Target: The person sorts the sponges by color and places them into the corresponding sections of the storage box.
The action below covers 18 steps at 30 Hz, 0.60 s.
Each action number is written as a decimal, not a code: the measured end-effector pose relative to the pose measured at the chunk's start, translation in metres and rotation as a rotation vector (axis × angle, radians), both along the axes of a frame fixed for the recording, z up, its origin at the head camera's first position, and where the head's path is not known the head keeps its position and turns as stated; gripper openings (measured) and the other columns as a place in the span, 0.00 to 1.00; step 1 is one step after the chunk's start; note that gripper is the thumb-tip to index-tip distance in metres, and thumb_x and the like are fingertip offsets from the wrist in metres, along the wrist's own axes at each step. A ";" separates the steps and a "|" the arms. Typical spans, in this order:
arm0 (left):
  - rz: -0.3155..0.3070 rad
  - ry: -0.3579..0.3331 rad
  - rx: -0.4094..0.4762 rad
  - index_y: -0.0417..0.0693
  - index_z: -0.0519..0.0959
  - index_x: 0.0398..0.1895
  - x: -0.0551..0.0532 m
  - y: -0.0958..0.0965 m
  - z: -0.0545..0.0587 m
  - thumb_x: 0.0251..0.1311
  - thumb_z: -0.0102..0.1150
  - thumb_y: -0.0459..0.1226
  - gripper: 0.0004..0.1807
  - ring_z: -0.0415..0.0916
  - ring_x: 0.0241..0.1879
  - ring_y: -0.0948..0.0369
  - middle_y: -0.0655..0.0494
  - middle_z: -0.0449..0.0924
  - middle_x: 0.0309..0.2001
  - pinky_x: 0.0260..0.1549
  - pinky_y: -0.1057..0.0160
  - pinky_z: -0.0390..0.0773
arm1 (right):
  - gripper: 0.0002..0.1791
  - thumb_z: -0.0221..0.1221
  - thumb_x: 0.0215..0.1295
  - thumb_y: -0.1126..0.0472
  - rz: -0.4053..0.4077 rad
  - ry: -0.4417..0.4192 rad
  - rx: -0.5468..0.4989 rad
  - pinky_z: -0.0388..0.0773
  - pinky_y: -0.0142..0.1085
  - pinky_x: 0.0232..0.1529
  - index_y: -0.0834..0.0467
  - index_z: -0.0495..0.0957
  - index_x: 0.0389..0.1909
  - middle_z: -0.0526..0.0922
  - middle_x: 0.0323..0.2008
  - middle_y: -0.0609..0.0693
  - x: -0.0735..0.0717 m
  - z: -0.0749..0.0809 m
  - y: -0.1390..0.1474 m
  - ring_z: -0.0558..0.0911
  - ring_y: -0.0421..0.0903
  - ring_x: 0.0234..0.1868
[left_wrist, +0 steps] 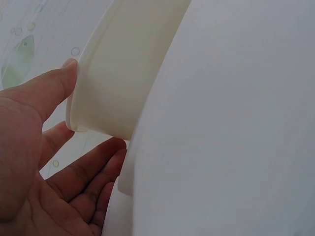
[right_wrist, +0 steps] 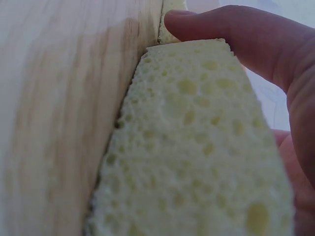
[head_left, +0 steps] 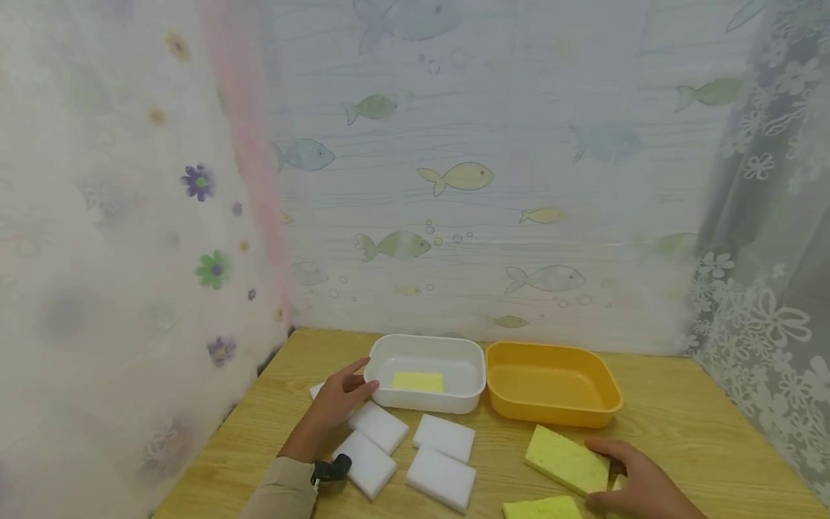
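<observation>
My left hand (head_left: 340,396) holds the left end of a white plastic tub (head_left: 428,401), thumb and a finger at its rim. In the left wrist view, the thumb meets the tub's rim (left_wrist: 74,108) while other fingers curl below it. One flat yellow sponge (head_left: 418,382) lies inside the tub. My right hand (head_left: 638,479) grips the right end of another yellow sponge (head_left: 564,461) on the table. A further sponge (right_wrist: 192,142), full of pores, fills the right wrist view, partly under that hand. Nearer the front edge lies one more yellow sponge (head_left: 541,509).
An orange tub (head_left: 551,414) stands right beside the white one. Several white foam blocks (head_left: 441,476) lie on the wooden table (head_left: 687,418) in front of the white tub, some overlapping. A fish-patterned curtain (head_left: 454,216) hangs behind, with flowered sheets at both sides.
</observation>
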<state>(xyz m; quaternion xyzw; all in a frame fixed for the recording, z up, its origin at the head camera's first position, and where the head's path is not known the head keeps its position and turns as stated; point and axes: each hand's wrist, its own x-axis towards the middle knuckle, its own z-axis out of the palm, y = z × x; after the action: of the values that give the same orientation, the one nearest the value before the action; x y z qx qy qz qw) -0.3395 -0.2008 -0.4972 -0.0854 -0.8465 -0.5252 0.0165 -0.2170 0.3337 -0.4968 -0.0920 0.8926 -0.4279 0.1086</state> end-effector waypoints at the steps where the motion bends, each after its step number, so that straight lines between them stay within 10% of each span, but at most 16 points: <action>1: 0.001 0.000 -0.001 0.56 0.64 0.80 0.000 0.000 0.000 0.69 0.66 0.51 0.39 0.82 0.57 0.56 0.51 0.85 0.56 0.53 0.52 0.81 | 0.52 0.77 0.55 0.51 0.005 0.003 -0.005 0.77 0.31 0.40 0.72 0.64 0.73 0.76 0.61 0.64 0.000 -0.001 0.000 0.76 0.34 0.42; 18: 0.002 0.002 -0.006 0.55 0.64 0.80 0.001 0.001 0.001 0.68 0.66 0.51 0.40 0.82 0.56 0.56 0.52 0.86 0.56 0.53 0.52 0.82 | 0.48 0.75 0.59 0.52 0.004 0.025 -0.050 0.78 0.31 0.41 0.73 0.65 0.72 0.79 0.60 0.63 0.002 0.001 0.000 0.78 0.33 0.40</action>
<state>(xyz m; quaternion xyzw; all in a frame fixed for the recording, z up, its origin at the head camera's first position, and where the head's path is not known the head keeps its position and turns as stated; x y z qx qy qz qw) -0.3385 -0.2002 -0.4960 -0.0852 -0.8481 -0.5226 0.0177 -0.2152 0.3341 -0.4963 -0.1021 0.8826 -0.4487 0.0960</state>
